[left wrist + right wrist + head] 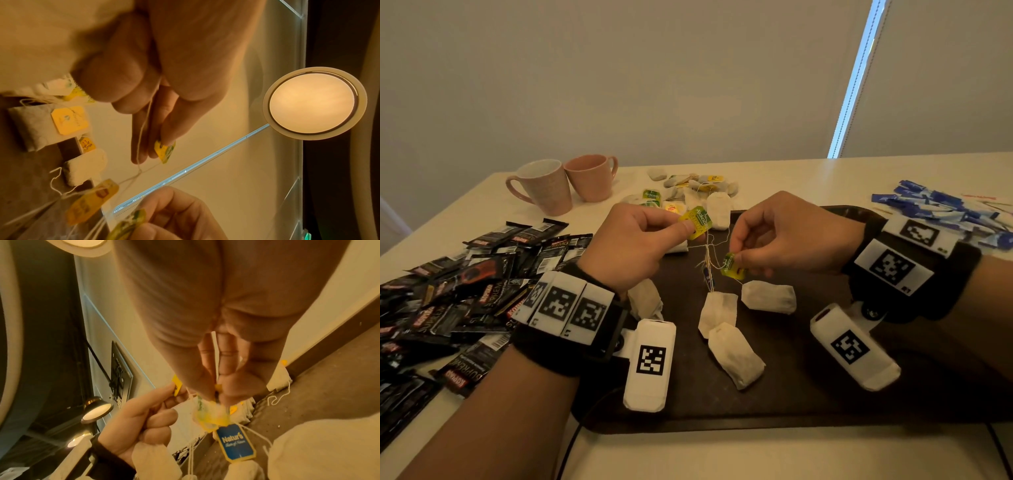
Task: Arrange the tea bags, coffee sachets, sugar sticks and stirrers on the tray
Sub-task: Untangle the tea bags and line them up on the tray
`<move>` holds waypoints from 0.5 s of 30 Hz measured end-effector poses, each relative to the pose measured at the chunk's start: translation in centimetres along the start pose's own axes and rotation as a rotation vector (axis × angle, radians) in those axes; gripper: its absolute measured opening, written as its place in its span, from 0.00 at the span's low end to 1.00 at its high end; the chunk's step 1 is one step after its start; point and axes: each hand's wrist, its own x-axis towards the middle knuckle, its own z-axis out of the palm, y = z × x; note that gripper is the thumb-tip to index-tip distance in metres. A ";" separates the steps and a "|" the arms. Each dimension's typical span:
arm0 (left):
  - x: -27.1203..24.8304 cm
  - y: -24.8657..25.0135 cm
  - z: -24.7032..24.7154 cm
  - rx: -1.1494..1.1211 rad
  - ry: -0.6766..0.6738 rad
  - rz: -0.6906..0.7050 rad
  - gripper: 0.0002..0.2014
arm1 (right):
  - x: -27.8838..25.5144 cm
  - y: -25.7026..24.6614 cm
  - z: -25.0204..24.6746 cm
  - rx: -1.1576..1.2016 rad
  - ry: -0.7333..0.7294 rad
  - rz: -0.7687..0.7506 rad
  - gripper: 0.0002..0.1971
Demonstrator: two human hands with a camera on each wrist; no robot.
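Pinching a green-and-yellow tag (697, 222) between thumb and forefinger, the left hand (635, 246) holds it up above the far middle of the tray (825, 394), while the right hand (787, 236) pinches a second tag (732, 266) lower and just to the right; both hands are closed on paper, other fingers curled. Between the two tags the strings (709, 253) run down in a twisted bundle, its long axis near vertical, to tea bags (734, 354) lying on the tray below. The knot sits between the hands, slightly nearer the right, so the likely move is to draw the tags apart sideways. A blue tag (236, 442) hangs in the same bundle under the right hand. The bags are pale, soft paper pouches, some crumpled; the strings are thin and would snag easily. More tea bags lie in a heap (698, 185) beyond the tray. Coffee sachets (465, 291) are piled on the table at left, blue sugar sticks (941, 209) at far right, both off the tray. I see no stirrers for certain.
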 end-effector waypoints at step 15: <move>-0.3 0.2 -0.1 -0.016 0.002 0.005 0.09 | 0.4 -0.5 0.4 0.055 -0.014 0.071 0.07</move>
